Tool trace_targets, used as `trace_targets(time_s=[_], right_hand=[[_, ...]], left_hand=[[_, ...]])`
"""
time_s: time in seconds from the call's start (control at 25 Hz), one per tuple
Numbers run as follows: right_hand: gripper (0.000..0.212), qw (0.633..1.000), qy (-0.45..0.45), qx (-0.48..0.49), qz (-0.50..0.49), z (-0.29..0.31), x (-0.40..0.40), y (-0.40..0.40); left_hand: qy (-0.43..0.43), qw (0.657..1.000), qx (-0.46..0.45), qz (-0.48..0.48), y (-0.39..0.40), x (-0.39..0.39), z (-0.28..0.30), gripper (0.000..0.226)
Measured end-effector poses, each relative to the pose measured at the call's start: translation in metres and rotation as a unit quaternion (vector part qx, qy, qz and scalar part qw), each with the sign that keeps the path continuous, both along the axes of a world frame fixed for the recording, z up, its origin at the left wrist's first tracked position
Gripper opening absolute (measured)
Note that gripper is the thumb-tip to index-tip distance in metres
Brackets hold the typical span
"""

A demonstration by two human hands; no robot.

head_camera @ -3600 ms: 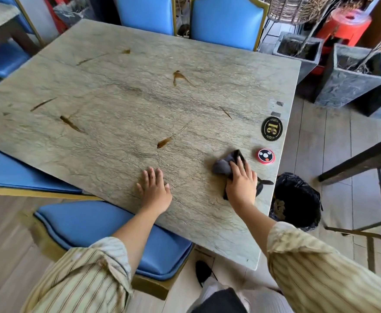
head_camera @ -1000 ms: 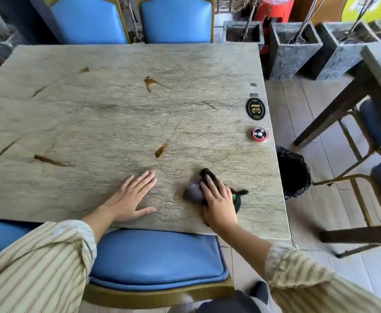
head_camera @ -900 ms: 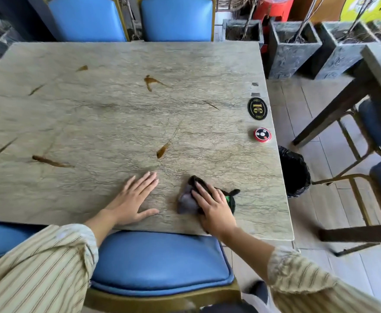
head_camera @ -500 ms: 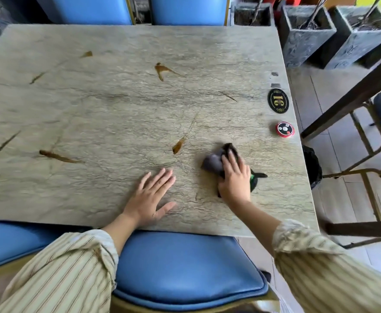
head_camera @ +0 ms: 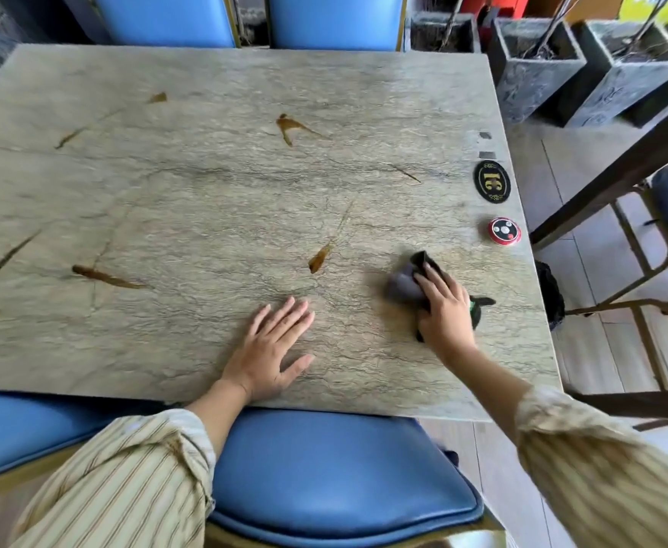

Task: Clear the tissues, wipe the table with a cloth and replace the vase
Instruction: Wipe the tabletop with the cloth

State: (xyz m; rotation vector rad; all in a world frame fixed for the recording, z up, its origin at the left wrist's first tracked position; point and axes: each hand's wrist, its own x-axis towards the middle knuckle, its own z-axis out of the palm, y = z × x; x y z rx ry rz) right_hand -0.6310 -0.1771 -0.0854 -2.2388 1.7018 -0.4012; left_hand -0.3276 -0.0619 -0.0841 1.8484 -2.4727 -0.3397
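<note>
A dark grey cloth [head_camera: 403, 284] lies crumpled on the stone-patterned table [head_camera: 205, 191] near its right front part. My right hand [head_camera: 445, 314] presses flat on top of the cloth, fingers pointing away from me. To its left, my left hand [head_camera: 271, 348] rests palm down on the bare tabletop with fingers spread, holding nothing. Brown streaks mark the tabletop, the nearest one [head_camera: 318, 261] just left of the cloth. No tissues and no vase are in view.
A black oval number plate [head_camera: 491, 180] and a red round call button [head_camera: 504, 230] sit at the table's right edge. A black bin bag [head_camera: 549, 294] hangs below that edge. Blue chairs [head_camera: 324, 464] stand front and back; stone planters [head_camera: 534, 61] far right.
My right hand has slid the cloth from the front edge up and to the right across the table. My left hand has stayed flat in place.
</note>
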Motion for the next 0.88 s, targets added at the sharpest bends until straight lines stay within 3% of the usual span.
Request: trace_targets(time_s=[0.08, 0.12, 0.24, 0.36, 0.44, 0.52, 0.6, 0.68, 0.76, 0.88], right_hand=[[0.064, 0.996, 0.031, 0.036, -0.074, 0.008, 0.040, 0.003], [0.063, 0.997, 0.045, 0.037, -0.051, 0.007, 0.057, 0.011], [0.067, 0.987, 0.051, -0.013, 0.150, -0.002, 0.064, 0.050], [0.052, 0.933, 0.033, -0.070, 0.351, -0.010, 0.009, 0.076], [0.044, 0.911, 0.031, -0.096, 0.399, -0.010, -0.040, 0.064], [0.038, 0.947, 0.021, -0.104, 0.304, -0.009, -0.080, 0.038], [0.045, 0.994, 0.016, -0.084, 0.074, -0.008, -0.093, 0.013], [0.053, 0.991, 0.017, -0.061, -0.120, -0.007, -0.071, 0.003], [0.055, 0.989, 0.025, -0.033, -0.144, -0.005, -0.030, 0.009], [0.047, 0.999, 0.018, -0.043, 0.009, -0.009, 0.023, 0.038]], left_hand=[[0.009, 1.000, -0.007, 0.002, 0.001, 0.000, -0.002, 0.062], [0.011, 1.000, -0.012, 0.005, 0.001, 0.000, -0.003, 0.060], [0.021, 0.999, -0.031, 0.020, 0.001, 0.000, -0.003, 0.052], [0.027, 0.999, -0.036, 0.027, 0.002, 0.000, -0.004, 0.051], [0.031, 0.999, -0.035, 0.026, 0.002, 0.001, -0.005, 0.051], [0.035, 0.998, -0.034, 0.027, 0.002, 0.001, -0.005, 0.051], [0.035, 0.998, -0.037, 0.029, 0.001, 0.001, -0.005, 0.050], [0.037, 0.998, -0.038, 0.027, 0.001, 0.001, -0.006, 0.050], [0.038, 0.998, -0.040, 0.026, 0.001, 0.001, -0.006, 0.050], [0.043, 0.998, -0.046, 0.030, 0.001, -0.001, -0.006, 0.050]])
